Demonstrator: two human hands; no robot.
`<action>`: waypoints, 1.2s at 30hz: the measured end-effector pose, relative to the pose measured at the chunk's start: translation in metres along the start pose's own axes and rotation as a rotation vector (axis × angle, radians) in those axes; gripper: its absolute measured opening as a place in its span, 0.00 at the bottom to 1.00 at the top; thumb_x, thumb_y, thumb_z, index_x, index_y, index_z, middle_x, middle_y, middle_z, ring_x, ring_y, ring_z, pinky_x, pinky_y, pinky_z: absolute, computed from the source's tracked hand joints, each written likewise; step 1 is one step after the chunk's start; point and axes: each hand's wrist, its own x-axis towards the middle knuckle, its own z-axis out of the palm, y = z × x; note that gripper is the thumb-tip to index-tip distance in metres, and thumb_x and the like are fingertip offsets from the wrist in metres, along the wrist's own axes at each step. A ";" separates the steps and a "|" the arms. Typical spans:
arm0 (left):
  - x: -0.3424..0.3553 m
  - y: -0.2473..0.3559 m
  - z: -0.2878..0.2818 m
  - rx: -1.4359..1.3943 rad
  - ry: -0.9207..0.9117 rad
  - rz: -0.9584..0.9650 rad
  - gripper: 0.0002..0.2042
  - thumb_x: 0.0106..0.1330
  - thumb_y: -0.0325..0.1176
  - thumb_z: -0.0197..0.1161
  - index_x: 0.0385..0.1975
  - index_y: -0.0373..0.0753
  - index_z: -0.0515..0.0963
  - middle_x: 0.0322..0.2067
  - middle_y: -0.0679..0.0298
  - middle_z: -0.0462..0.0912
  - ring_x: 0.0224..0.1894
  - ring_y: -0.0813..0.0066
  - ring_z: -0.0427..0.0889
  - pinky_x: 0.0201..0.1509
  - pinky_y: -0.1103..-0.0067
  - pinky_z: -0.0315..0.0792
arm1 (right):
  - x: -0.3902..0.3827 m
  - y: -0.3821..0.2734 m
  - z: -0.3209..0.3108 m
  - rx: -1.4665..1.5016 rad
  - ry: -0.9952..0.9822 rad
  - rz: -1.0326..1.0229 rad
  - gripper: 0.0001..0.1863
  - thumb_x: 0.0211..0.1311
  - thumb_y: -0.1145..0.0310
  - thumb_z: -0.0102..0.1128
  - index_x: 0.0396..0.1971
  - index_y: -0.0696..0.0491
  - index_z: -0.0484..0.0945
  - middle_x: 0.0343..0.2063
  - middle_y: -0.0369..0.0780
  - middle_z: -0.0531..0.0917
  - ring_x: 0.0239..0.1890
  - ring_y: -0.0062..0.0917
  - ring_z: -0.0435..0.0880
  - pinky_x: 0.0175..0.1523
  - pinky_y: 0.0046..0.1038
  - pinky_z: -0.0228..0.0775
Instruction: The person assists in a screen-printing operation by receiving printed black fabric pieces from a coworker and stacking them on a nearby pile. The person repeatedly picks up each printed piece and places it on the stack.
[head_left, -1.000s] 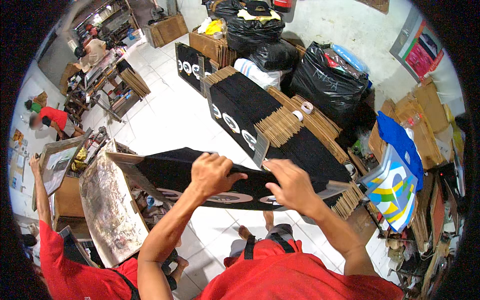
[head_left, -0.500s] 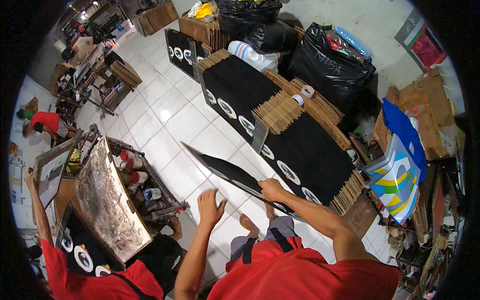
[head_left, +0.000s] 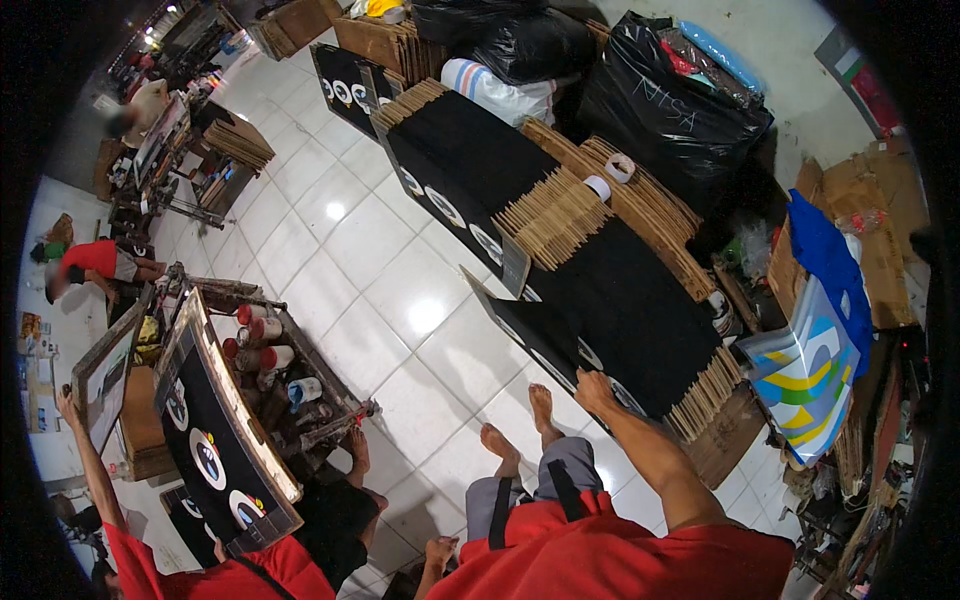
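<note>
Beside the near end of a long row of black pieces [head_left: 640, 290], the person's right hand [head_left: 597, 391] has its fingers closed on the edge of a black panel [head_left: 540, 328] with white round prints. From those fingers, the panel reaches away up and to the left, tilted, partly in front of the row; whether the two touch cannot be told. Well to the left of the right fingers and lower, the left hand [head_left: 440, 550] is near the person's grey shorts [head_left: 490, 505], its fingers curled; whether they hold anything cannot be told.

Right of the gripping fingers lie the row's brown cardboard edges [head_left: 705, 395], and farther right a patterned plastic package [head_left: 808, 375] beneath a blue cloth [head_left: 832, 270]. Beyond the fingers, past the row, are two tape rolls [head_left: 620, 168] and a large black bag [head_left: 665, 125]. Across the tiled floor [head_left: 385, 315], well left of both hands' fingers, another printed black panel [head_left: 212, 440] rests on a slanted surface [head_left: 262, 415], next to a rack of tins [head_left: 275, 357]. Farther left, a co-worker's hand [head_left: 68, 405] grips a framed screen [head_left: 105, 350].
</note>
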 end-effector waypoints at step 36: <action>-0.010 0.115 0.009 -0.485 0.150 0.125 0.07 0.57 0.28 0.62 0.31 0.30 0.76 0.25 0.62 0.80 0.29 0.76 0.77 0.36 0.81 0.69 | 0.075 0.093 0.039 -0.159 0.052 0.231 0.12 0.50 0.75 0.54 0.36 0.62 0.76 0.31 0.51 0.82 0.36 0.41 0.82 0.45 0.38 0.73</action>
